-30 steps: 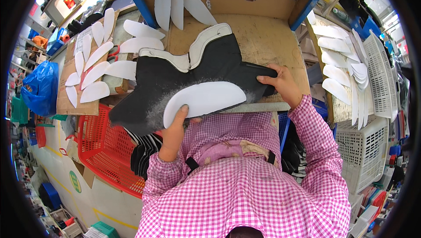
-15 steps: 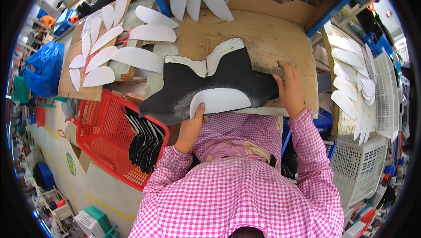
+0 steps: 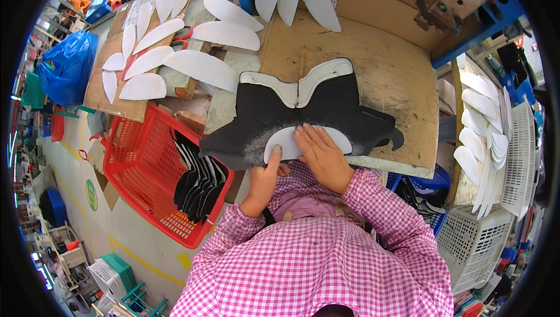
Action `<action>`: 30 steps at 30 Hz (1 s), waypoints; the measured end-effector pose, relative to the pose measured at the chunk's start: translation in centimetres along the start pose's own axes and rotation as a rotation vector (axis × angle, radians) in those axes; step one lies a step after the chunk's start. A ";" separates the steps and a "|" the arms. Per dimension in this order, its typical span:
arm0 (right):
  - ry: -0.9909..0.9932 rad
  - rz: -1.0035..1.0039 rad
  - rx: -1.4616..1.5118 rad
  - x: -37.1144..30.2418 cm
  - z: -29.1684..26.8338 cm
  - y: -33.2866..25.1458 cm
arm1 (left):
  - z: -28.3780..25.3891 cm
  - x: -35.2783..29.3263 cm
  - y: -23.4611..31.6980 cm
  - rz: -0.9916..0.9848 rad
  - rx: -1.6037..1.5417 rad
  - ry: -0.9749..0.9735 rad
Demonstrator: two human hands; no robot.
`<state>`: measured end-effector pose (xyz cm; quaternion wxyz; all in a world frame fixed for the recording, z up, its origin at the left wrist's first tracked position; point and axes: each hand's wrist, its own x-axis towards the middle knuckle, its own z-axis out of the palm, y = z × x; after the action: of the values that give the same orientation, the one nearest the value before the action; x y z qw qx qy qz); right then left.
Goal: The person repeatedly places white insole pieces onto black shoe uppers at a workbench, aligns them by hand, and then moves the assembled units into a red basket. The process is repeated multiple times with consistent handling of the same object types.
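A black shoe upper (image 3: 326,98) with white-edged collar padding (image 3: 271,86) lies spread at the worktable's front edge. Over its near middle sits a white half-moon stiffener piece (image 3: 283,137), straight edge toward me. My left hand (image 3: 262,184) is closed at the left end of this piece, thumb on top and fingers partly hidden below the edge. Flat on the piece's middle and right part rests my right hand (image 3: 324,159), its fingers stretched out. Pale fuzzy marks show on the black material around the white piece.
Loose white pieces lie on cardboard (image 3: 96,90) at left, at the table's back and on a side board at right. A red basket (image 3: 131,185) holding black parts stands at lower left. A metal machine part (image 3: 452,2) overhangs the back right. White crates (image 3: 472,250) stand at right.
My right hand has left the upper's right end and come down onto the white piece, uncovering a curled black tip. My left thumb stays on the white piece. The whole view has shifted slightly.
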<state>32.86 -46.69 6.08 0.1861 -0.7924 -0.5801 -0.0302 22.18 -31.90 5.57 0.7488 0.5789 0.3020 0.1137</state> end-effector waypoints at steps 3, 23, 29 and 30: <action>-0.047 -0.017 -0.039 0.4 0.0 -0.6 | 0.1 0.7 -0.1 0.524 0.367 0.138; 0.119 0.035 0.126 -3.7 3.2 -0.5 | 7.2 0.5 3.6 1.047 1.835 -0.217; 0.026 0.208 0.128 -5.6 1.3 -1.3 | 9.0 0.9 4.0 0.971 1.953 -0.294; 0.111 0.242 0.053 -5.4 0.8 -1.7 | 9.2 0.6 4.0 0.951 1.940 -0.317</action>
<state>29.41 -50.92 4.29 0.2408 -0.8485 -0.4698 -0.0361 28.76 -37.69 10.46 -0.1164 0.9886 -0.0914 0.0293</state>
